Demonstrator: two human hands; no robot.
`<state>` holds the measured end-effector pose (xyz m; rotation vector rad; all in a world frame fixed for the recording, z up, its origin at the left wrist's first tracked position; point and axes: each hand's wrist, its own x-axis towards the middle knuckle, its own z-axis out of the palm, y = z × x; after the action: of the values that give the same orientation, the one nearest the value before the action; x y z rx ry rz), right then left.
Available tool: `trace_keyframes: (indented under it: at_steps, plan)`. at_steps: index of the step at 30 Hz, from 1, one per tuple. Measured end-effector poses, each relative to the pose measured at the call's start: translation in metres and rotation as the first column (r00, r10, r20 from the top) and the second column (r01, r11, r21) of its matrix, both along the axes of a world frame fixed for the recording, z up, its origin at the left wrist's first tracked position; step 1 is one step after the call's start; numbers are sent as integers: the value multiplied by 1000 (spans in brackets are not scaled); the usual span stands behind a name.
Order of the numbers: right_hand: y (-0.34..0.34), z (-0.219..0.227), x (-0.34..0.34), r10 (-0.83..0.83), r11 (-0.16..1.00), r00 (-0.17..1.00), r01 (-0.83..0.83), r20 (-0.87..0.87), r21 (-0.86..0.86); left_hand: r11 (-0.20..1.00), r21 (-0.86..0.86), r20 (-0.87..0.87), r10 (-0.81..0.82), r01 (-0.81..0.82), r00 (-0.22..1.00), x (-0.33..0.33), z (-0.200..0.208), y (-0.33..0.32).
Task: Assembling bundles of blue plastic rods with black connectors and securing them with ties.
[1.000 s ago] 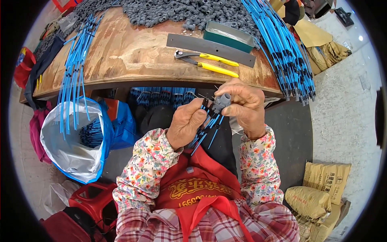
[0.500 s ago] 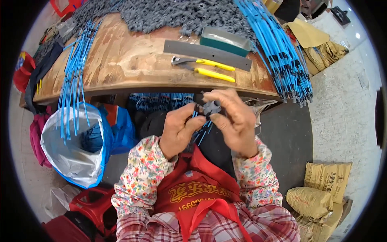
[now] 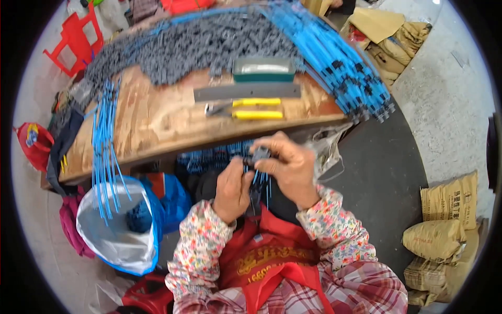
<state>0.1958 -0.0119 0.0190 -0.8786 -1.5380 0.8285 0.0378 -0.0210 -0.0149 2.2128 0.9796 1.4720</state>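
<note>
A grey plastic fitting [image 3: 261,153] sits between the thumb and fingers of my right hand [image 3: 291,166], in front of my chest. Close beside it, my left hand [image 3: 231,189] is closed, its fingertips at a small black piece [image 3: 247,161] that meets the fitting. Thin blue tubes [image 3: 267,189] hang down beneath the fingers. Blur and the fingers hide how these parts join. On the bench beyond lie yellow-handled pliers [image 3: 256,114], a grey flat bar [image 3: 246,92] and a green tray [image 3: 264,77].
A large heap of grey fittings [image 3: 204,44] covers the back of the wooden bench [image 3: 172,115]. Blue tubes with black ends [image 3: 340,68] lie at the right; more tubes [image 3: 106,141] overhang the left edge above a white-lined blue bag [image 3: 104,238]. Brown sacks [image 3: 434,240] stand right.
The view has swung, so the bench and bag appear shifted and tilted. Both hands stay together at the grey fitting, with the right hand's fingers now more over its top.
</note>
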Motion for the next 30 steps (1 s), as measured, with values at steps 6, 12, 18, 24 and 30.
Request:
trace_keyframes:
  at_steps: [6, 12, 18, 24, 30]
  plan:
    - [8, -2, 9, 124, 985, 965, -147, -230, -86, 980, -138, 55, -139, 145, 989, 4, 3, 15]
    - [21, -8, 19, 254, 964, 939, -265, -234, -16, 970, -154, 63, -181, 189, 982, 3, 1, 15]
    - [9, 9, 19, 158, 986, 987, -158, -1, 54, 977, -40, 131, -201, 208, 971, 10, 10, 13]
    - [-3, -2, 13, 48, 991, 996, -57, -78, -119, 989, -116, -110, -108, 96, 988, 5, 13, -1]
    - [-5, 12, 9, 41, 999, 999, -42, 27, 35, 965, -185, -169, -219, 188, 961, -10, 18, 9]
